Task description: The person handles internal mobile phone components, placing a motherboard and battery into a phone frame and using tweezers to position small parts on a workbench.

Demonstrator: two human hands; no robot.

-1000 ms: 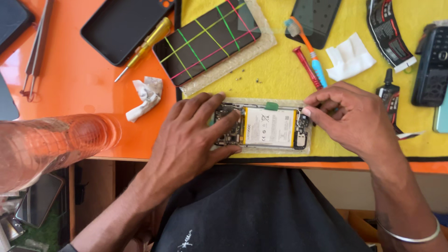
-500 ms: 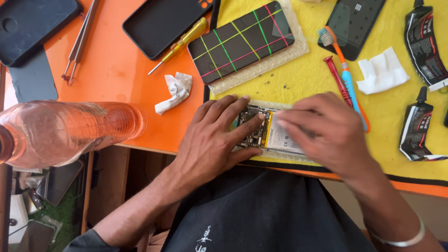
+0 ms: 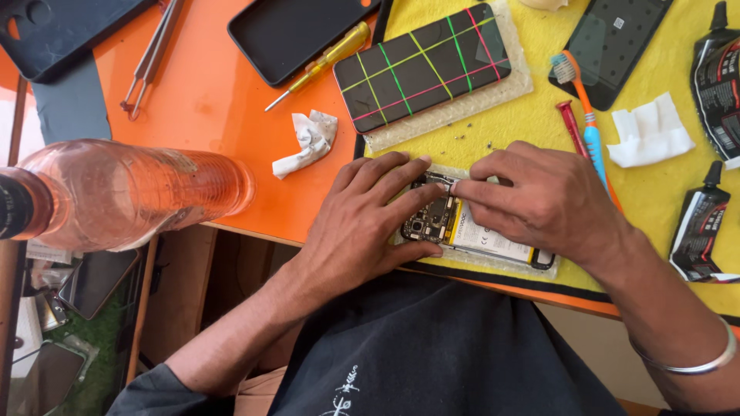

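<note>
An opened phone [image 3: 462, 227] lies on a yellow mat [image 3: 532, 123], close to the mat's near edge. Its back is off, so the small parts and the white battery show. Both hands rest on it.

The left hand [image 3: 362, 223] lies flat on the left end of the opened phone. Its fingers are spread and press down; they are not wrapped around anything. The right hand [image 3: 539, 204] covers the right part of the opened phone. Its fingertips [image 3: 462, 187] are pinched close together at the top edge of the phone, next to the left hand's fingers. Whether they hold a tiny piece, I cannot tell.

Just behind the opened phone lies a dark phone with coloured stripes [image 3: 424, 65] on a clear pad. To the right of the opened phone, near the right hand, lie a toothbrush [image 3: 584, 100] and a white tissue [image 3: 651, 132]. To the left of the opened phone, on the orange table [image 3: 208, 100], sit a crumpled paper [image 3: 308, 141] and a yellow screwdriver [image 3: 324, 58]. A clear bottle [image 3: 131, 192] lies further left.
</note>
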